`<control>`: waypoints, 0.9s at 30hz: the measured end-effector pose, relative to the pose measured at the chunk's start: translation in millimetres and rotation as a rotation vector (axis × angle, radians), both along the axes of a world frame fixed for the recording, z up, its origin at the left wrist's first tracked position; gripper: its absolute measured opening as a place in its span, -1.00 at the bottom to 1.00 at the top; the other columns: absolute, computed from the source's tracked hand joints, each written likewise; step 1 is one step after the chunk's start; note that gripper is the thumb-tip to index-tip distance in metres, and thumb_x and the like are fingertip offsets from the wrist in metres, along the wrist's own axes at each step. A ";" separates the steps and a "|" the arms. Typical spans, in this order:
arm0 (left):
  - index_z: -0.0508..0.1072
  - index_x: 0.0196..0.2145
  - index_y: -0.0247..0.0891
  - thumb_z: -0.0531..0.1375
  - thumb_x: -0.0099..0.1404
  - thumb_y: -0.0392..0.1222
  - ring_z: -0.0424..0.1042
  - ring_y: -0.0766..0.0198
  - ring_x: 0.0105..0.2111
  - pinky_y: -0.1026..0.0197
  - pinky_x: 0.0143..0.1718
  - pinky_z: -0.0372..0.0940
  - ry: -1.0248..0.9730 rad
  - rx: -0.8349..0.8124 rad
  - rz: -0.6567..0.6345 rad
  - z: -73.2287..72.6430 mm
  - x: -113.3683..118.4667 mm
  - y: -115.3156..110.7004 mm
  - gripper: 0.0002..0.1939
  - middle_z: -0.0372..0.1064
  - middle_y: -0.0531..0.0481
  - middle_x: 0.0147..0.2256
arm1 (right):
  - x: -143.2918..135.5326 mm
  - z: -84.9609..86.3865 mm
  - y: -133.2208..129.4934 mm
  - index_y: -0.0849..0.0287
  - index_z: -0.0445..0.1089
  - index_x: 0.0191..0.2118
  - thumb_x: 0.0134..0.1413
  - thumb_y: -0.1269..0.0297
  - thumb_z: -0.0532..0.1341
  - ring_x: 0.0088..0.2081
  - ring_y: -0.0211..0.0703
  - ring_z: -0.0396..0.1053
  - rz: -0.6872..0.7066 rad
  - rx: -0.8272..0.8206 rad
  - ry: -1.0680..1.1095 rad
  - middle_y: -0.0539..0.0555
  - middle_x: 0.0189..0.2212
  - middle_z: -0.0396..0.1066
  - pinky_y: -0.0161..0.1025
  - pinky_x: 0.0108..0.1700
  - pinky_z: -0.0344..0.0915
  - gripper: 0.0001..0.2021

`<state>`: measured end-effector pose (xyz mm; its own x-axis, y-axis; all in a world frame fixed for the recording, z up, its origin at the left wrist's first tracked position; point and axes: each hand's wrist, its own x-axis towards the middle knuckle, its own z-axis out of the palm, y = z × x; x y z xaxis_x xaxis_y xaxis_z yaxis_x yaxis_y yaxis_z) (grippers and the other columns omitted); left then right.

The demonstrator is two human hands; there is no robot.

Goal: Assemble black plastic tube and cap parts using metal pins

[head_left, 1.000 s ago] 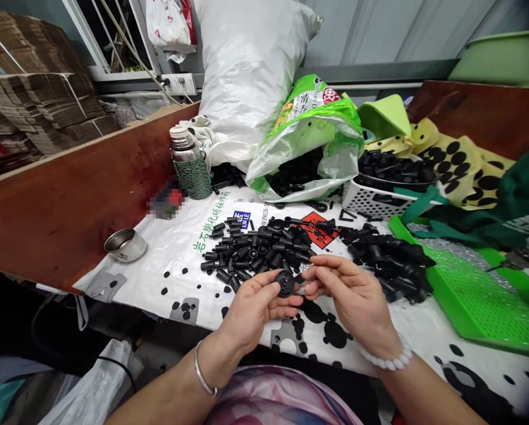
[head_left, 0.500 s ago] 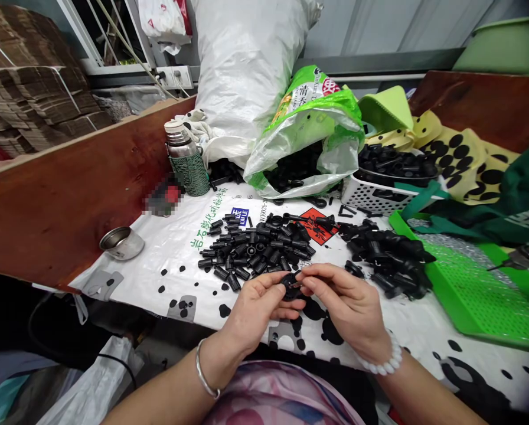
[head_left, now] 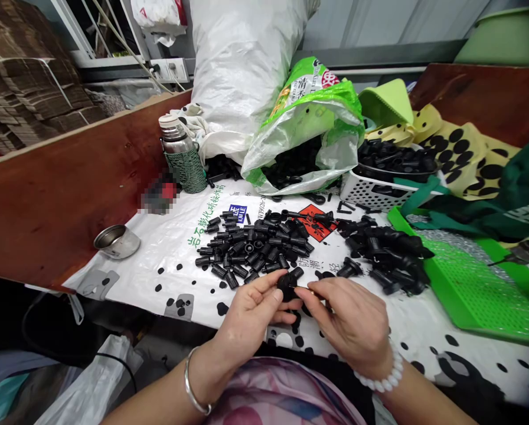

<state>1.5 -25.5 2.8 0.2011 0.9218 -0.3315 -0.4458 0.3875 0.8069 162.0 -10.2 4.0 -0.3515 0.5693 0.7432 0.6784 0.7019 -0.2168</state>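
Between thumb and fingers, my left hand (head_left: 258, 310) grips a black plastic part (head_left: 287, 284) above the front of the table. My right hand (head_left: 353, 316) is pinched close against the part's right side; a thin thing shows at its fingertips, too small to make out. Beyond my hands lies a pile of short black cylindrical pieces (head_left: 255, 245). Right of it is a heap of larger black parts (head_left: 391, 257), with a single black part (head_left: 349, 268) lying at its near left side.
A green tray (head_left: 477, 289) holds a clear bag at the right, beside a drill (head_left: 525, 251). Behind are a white basket (head_left: 379, 192), a green bag (head_left: 309, 112) and a white sack (head_left: 247, 65). A thermos (head_left: 180, 156) and metal cup (head_left: 116, 241) stand left.
The black part has turned in my left fingers, and a stubby end now points up and right. My right hand has rotated, its knuckles more upward. The view has shifted slightly.
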 end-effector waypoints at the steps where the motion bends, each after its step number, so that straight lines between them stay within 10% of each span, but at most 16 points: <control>1: 0.42 -0.02 -0.34 0.38 -0.02 -0.05 0.52 0.18 -0.32 0.27 -0.34 0.42 -0.001 0.003 -0.008 0.2 0.2 -0.8 -0.39 0.52 -0.13 -0.30 | -2.0 -1.8 -1.7 0.24 0.37 -0.39 0.07 0.42 0.23 -0.54 -0.27 0.32 -0.004 0.011 -0.014 0.02 -0.59 0.41 -0.30 -0.44 0.20 -0.96; 14: 0.41 0.00 -0.37 0.37 -0.01 -0.07 0.52 0.22 -0.36 0.28 -0.34 0.40 -0.005 -0.034 -0.043 -2.4 1.5 -4.8 -0.38 0.52 -0.15 -0.36 | 7.7 -13.7 -7.8 0.28 0.33 -0.10 0.11 0.51 0.12 -0.39 -0.15 0.45 0.175 0.047 -0.132 0.18 -0.41 0.50 -0.23 -0.38 0.38 -0.78; 27: 0.51 -0.11 -0.29 0.38 -0.01 -0.08 0.51 0.26 -0.38 0.32 -0.39 0.41 0.049 0.007 -0.037 -9.2 9.0 -4.9 -0.51 0.53 -0.13 -0.31 | 5.7 -11.9 -13.2 0.26 0.40 -0.29 0.11 0.48 0.15 -0.49 -0.21 0.37 0.054 -0.011 -0.063 0.10 -0.54 0.44 -0.25 -0.43 0.27 -0.91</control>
<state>10.5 -30.3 -6.5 0.2189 0.9162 -0.3356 -0.3914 0.3976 0.8299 167.7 -23.4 -8.0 -0.4276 0.5562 0.7126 0.6522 0.7357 -0.1828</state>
